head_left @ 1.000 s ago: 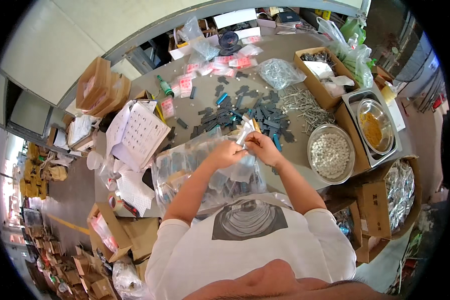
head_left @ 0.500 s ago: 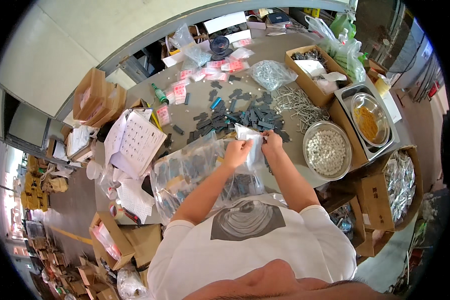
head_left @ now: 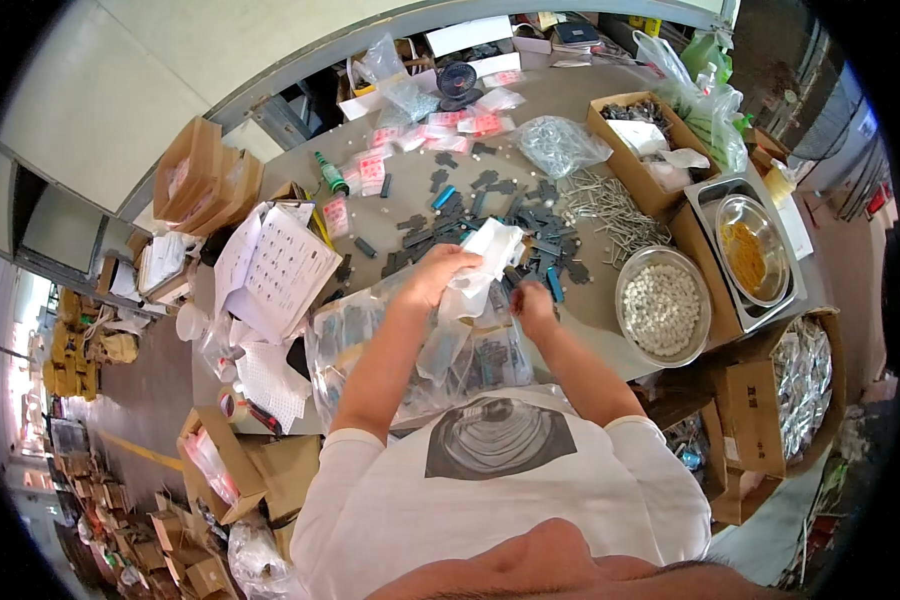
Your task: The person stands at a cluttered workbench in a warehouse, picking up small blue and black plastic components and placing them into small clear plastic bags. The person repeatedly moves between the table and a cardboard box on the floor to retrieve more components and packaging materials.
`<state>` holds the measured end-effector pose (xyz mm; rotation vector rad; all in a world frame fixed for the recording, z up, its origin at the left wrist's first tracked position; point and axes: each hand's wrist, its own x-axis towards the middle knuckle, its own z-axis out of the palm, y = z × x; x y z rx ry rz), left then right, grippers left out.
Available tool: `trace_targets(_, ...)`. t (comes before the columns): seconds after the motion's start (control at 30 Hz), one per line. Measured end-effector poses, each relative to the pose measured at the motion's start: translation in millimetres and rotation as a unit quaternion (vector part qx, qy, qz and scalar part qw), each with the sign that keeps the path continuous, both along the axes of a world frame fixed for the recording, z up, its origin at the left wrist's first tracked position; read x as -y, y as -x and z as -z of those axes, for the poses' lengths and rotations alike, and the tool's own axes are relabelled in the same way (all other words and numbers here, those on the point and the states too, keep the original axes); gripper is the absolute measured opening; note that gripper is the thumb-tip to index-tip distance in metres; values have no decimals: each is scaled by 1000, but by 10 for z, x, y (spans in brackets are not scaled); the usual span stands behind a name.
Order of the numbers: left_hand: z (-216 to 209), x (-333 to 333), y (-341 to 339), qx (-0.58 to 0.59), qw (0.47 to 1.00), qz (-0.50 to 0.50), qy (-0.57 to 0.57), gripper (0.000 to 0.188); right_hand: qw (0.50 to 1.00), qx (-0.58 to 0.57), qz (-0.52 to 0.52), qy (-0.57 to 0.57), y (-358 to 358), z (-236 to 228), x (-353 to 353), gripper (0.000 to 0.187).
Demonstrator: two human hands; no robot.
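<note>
My left hand (head_left: 440, 274) is closed on a white plastic bag (head_left: 492, 247), whose upper end stands out crumpled past the fingers. My right hand (head_left: 533, 306) is apart from it, fingers curled at the near edge of a pile of dark grey plastic parts (head_left: 448, 232); what those fingers pinch is too small to make out. A teal part (head_left: 554, 284) lies just beside that hand. Below both hands, close to my body, lies a large clear plastic bag (head_left: 355, 335) with bagged grey parts in it.
On the right are a bowl of white pellets (head_left: 662, 310), loose metal pins (head_left: 610, 215) and a bowl of orange-yellow bits (head_left: 745, 250). Papers (head_left: 285, 265) and a green bottle (head_left: 330, 172) lie on the left. Small red-printed bags (head_left: 440, 130) lie farther back.
My right hand has let go of the white bag and moved down and slightly left. My left hand has moved left and up with the bag. The view has shifted slightly.
</note>
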<state>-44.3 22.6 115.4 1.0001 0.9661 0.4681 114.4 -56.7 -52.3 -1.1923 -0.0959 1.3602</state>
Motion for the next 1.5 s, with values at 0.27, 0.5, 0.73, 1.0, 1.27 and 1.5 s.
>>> trace_targets(0.27, -22, -18, 61, -14, 994, 44, -100, 25, 553, 672, -365, -330, 762, -414, 45, 41)
trace_targets(0.5, -128, 134, 138, 58, 978, 6, -199, 19, 591, 569, -459, -342, 791, 67, -316, 44)
trace_targets(0.73, 206, 30, 616, -221, 852, 61, -471, 23, 741, 404, -513, -156, 407, -521, -55, 16)
trace_targets(1.0, -109, 327, 421, -271, 835, 216, -428, 45, 903, 137, -350, -207, -97, -780, 139, 11)
trace_targets(1.27, 203, 359, 72, -199, 784, 295, -509, 34, 787, 446, -376, -201, -265, -1283, 150, 17)
trace_targets(1.5, 533, 430, -184, -261, 746, 180, -586, 29, 890, 385, -198, -142, -134, -974, 99, 17)
